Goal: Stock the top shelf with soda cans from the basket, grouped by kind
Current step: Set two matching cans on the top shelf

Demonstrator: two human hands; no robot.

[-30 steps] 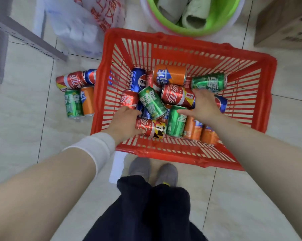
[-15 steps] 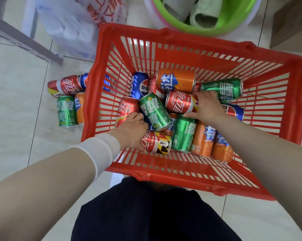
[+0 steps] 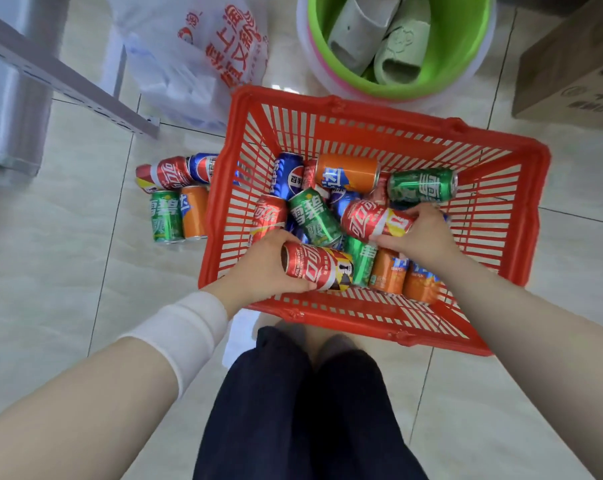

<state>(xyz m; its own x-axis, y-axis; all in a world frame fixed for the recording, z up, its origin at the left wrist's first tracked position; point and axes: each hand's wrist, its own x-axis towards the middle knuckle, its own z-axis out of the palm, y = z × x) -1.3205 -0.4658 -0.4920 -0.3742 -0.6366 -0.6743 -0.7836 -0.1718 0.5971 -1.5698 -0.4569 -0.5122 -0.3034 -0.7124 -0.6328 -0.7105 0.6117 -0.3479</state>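
Soda cans lie jumbled in the red basket (image 3: 373, 109) on the floor; pick-up step is in hand, left hand (image 3: 258, 268) wrapped around one red cola can (image 3: 315, 266) at the near wall, right hand (image 3: 421, 237) closed on a second red cola can (image 3: 374, 220) mid-pile. Versus a second ago, both cans sit higher and the grasps look firmer. Next, I judge: lift both clear and carry them to the shelf, unseen here.

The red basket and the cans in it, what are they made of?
The red basket looks like moulded plastic: one even colour, slatted walls, a slight gloss. The cans look like thin painted metal, probably aluminium: the red cola can in the left hand and the green can show shiny streaks of light.
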